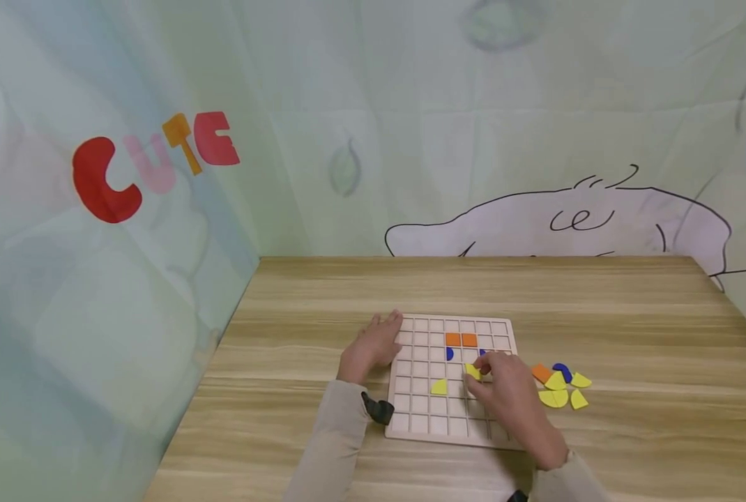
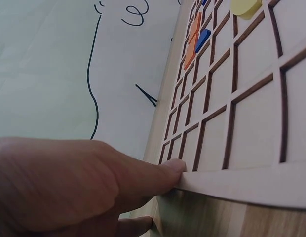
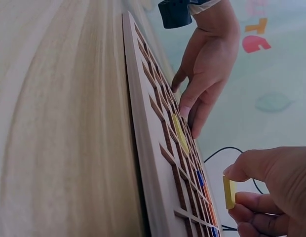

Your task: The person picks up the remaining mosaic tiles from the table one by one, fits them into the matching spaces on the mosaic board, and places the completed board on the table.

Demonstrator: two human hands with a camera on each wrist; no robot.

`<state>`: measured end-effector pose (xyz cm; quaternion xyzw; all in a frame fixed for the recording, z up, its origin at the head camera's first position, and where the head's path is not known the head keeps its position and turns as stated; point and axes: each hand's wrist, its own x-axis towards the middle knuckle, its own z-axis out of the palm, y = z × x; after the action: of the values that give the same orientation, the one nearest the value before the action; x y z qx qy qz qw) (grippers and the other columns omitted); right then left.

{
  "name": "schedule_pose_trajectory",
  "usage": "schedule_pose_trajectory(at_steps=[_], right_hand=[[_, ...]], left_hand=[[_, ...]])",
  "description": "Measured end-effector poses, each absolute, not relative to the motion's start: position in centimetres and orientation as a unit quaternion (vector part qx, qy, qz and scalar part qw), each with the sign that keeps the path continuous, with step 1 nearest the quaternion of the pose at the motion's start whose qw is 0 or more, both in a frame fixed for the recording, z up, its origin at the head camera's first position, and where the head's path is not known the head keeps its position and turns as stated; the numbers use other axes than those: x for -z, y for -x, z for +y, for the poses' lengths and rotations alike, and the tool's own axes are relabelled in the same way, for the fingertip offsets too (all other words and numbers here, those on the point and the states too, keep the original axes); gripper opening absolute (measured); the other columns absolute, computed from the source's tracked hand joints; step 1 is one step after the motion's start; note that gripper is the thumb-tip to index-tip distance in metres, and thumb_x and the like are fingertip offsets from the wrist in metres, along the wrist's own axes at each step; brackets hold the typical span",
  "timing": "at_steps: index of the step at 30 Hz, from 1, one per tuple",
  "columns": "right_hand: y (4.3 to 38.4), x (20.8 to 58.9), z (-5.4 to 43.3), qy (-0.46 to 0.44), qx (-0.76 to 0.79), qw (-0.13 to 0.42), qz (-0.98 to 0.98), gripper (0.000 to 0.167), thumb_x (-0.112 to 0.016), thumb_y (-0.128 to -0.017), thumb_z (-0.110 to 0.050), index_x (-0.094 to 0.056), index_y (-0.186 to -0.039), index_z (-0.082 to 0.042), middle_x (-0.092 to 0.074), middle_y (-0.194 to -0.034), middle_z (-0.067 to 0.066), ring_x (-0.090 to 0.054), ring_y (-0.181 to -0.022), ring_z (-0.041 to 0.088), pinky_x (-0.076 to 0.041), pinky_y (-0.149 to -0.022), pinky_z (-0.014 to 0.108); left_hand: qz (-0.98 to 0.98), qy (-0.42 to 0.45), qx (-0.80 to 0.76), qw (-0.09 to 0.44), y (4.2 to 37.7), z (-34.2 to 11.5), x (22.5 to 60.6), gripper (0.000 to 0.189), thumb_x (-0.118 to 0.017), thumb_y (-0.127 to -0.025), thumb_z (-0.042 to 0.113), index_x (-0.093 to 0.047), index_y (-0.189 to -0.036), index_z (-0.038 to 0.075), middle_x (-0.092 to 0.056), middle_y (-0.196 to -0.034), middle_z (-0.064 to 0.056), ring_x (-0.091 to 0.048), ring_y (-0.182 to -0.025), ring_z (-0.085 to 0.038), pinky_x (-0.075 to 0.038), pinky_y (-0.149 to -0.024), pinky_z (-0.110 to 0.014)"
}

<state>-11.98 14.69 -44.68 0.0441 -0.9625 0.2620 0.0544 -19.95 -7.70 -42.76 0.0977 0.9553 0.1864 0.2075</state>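
A square pale wooden grid board (image 1: 420, 404) lies on the table. My left hand (image 1: 373, 346) rests at its left edge, and in the left wrist view the thumb (image 2: 172, 168) touches the rim. Between thumb and fingertips, my right hand (image 1: 511, 390) pinches a yellow piece (image 3: 229, 191) above the board's right half; its full outline is partly hidden. In the grid sit two orange squares (image 1: 461, 339), a blue half-round piece (image 1: 450, 354) and a yellow quarter-round piece (image 1: 438, 387). Another blue piece (image 1: 482, 351) is mostly covered by the right hand.
Right of the board, loose pieces lie on the wooden table (image 1: 298, 335): an orange one (image 1: 541, 374), a blue curved one (image 1: 562, 372) and several yellow ones (image 1: 553, 398). Printed fabric walls (image 1: 348, 104) stand behind and to the left.
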Motion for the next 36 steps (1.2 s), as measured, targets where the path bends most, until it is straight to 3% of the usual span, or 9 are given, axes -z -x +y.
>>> schedule_pose_trajectory(at_steps=[17,36], right_hand=[[11.6,45.0,13.6,-0.054,-0.261,0.036,-0.963,0.022,-0.076,-0.077,-0.025,-0.069,-0.089,-0.008,-0.062,-0.075,-0.002,-0.047,-0.070,0.014,-0.041,-0.065,0.028],[11.4,45.4,12.5,-0.059,-0.225,0.008,-0.972,0.024,-0.075,-0.078,-0.028,-0.068,-0.089,-0.008,-0.056,-0.073,-0.003,-0.045,-0.072,0.016,-0.038,-0.065,0.030]], left_hand=[[0.955,-0.103,-0.183,0.209,19.9,-7.9,42.7,0.058,-0.045,-0.101,0.017,-0.021,-0.153,0.009,-0.012,-0.162,-0.004,-0.005,-0.148,-0.035,-0.011,-0.118,-0.057],[0.954,-0.104,-0.188,0.207,19.9,-7.9,42.9,0.058,-0.045,-0.101,0.016,-0.020,-0.153,0.008,-0.013,-0.161,-0.004,-0.005,-0.148,-0.034,-0.011,-0.119,-0.056]])
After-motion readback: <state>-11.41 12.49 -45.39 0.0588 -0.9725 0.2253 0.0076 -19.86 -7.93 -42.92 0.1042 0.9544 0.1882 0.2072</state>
